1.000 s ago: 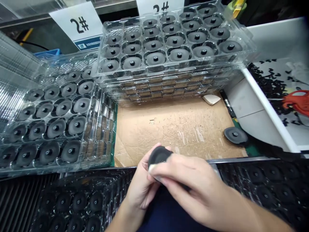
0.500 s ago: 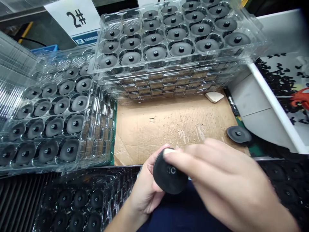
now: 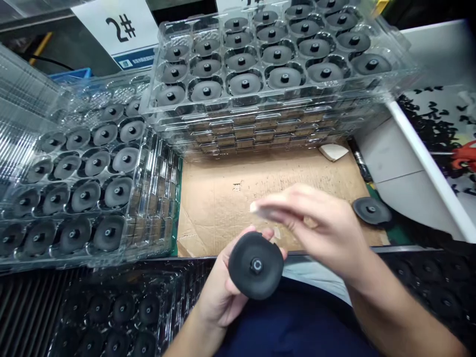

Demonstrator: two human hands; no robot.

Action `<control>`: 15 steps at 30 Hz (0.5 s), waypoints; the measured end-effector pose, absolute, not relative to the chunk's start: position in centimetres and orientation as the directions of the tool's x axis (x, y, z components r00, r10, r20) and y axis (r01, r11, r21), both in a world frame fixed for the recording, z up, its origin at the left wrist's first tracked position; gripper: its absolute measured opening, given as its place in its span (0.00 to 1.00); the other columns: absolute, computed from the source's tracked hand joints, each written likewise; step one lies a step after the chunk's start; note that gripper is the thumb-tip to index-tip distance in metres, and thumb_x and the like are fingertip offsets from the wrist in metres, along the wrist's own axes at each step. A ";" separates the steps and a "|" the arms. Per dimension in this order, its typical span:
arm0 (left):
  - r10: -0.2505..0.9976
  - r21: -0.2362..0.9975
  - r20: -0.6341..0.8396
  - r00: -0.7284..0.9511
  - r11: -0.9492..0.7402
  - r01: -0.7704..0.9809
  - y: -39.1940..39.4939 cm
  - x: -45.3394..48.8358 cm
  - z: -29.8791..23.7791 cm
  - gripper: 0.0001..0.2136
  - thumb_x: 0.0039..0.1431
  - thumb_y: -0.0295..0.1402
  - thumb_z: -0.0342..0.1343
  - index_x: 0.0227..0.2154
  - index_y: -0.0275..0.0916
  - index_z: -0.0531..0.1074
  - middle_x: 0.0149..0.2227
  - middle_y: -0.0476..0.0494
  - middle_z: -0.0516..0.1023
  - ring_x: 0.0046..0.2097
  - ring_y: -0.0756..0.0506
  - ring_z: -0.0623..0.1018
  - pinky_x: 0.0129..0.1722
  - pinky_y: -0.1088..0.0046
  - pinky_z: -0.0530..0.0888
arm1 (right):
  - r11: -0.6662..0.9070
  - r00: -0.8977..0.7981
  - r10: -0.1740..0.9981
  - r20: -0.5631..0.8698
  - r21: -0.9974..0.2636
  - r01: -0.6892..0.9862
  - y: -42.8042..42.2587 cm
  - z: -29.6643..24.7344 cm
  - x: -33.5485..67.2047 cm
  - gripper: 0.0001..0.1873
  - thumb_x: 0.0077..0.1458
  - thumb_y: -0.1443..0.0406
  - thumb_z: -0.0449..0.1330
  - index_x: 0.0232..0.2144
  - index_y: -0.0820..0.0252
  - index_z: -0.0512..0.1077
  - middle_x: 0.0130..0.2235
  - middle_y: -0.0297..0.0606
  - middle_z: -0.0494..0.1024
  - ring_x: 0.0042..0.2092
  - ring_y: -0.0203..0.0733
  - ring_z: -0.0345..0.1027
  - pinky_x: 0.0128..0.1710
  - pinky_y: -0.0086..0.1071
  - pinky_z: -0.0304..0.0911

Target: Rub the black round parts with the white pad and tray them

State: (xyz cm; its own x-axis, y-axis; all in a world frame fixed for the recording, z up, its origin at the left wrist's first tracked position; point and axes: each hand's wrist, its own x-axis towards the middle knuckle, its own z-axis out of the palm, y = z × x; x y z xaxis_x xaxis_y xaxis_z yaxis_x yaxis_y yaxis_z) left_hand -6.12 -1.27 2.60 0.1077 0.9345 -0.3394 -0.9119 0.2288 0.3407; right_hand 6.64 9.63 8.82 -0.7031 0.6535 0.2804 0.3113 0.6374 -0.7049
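My left hand (image 3: 219, 292) grips a round black disc (image 3: 241, 277) by its rim, in front of my body. The disc's raised centre stub faces the camera, and a small notch shows at its upper right edge. My right hand (image 3: 316, 223) hovers above and to the right of the disc, apart from it. Its fingers are stretched toward the left and blurred. A whitish patch shows at the fingertips; whether it is a nail or a small held piece I cannot tell. Another black disc (image 3: 372, 210) lies by the right edge of the cardboard sheet (image 3: 211, 198).
Stacked clear trays (image 3: 230, 106) of black discs stand at the back, and more trays (image 3: 126, 208) on the left. Dark trays (image 3: 122, 282) sit lower left. A pale wedge (image 3: 333, 151) lies on the cardboard. At right, a white bin (image 3: 427, 163) borders small black parts (image 3: 435, 119) and a red-handled tool (image 3: 464, 156).
My right hand has lifted off the disc, moving up and away. In my left hand the disc has turned to face the camera more fully. The view has shifted slightly.
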 end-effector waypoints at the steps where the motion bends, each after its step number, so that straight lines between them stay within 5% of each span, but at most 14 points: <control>1: 0.946 0.310 -0.299 0.124 0.219 -0.925 -1.4 -6.2 2.6 0.24 0.39 0.28 0.69 0.44 0.45 0.75 0.47 0.51 0.80 0.45 0.42 0.79 0.47 0.69 0.75 | 0.559 -0.638 0.742 0.207 -0.717 0.417 9.8 7.9 7.1 0.11 0.60 0.70 0.53 0.41 0.57 0.74 0.36 0.34 0.77 0.35 0.34 0.68 0.33 0.29 0.61; 5: 0.951 0.277 -0.284 0.120 0.201 -0.940 -1.6 -6.4 2.5 0.21 0.42 0.31 0.68 0.43 0.47 0.76 0.45 0.50 0.81 0.44 0.45 0.80 0.46 0.75 0.74 | 0.405 -0.623 0.780 -0.050 -0.719 0.565 8.4 2.4 8.8 0.12 0.61 0.66 0.52 0.42 0.55 0.73 0.35 0.36 0.77 0.34 0.37 0.69 0.32 0.30 0.64; 10: 0.937 0.269 -0.323 0.132 0.225 -0.936 -1.6 -6.6 2.6 0.21 0.40 0.29 0.69 0.41 0.47 0.76 0.42 0.50 0.82 0.41 0.46 0.81 0.43 0.77 0.75 | 0.401 -0.650 0.754 -0.088 -0.723 0.563 6.9 -0.8 9.4 0.11 0.59 0.67 0.52 0.37 0.58 0.75 0.33 0.37 0.78 0.34 0.40 0.72 0.33 0.32 0.65; 13: 0.945 0.295 -0.295 0.139 0.228 -0.928 -1.6 -6.3 2.5 0.21 0.41 0.33 0.69 0.42 0.46 0.76 0.43 0.49 0.81 0.43 0.45 0.80 0.46 0.73 0.75 | 0.409 -0.541 0.839 0.058 -0.722 0.558 7.3 3.4 8.6 0.11 0.61 0.67 0.52 0.43 0.57 0.72 0.39 0.37 0.78 0.37 0.37 0.71 0.33 0.30 0.64; 15: 0.936 0.441 -0.348 0.054 0.214 -0.872 -1.8 -6.0 2.4 0.22 0.39 0.37 0.69 0.42 0.45 0.76 0.42 0.46 0.81 0.43 0.42 0.80 0.45 0.69 0.76 | 0.605 -0.600 0.746 0.289 -0.671 0.430 7.3 6.9 7.6 0.13 0.62 0.68 0.52 0.46 0.54 0.70 0.41 0.35 0.78 0.36 0.36 0.69 0.33 0.30 0.61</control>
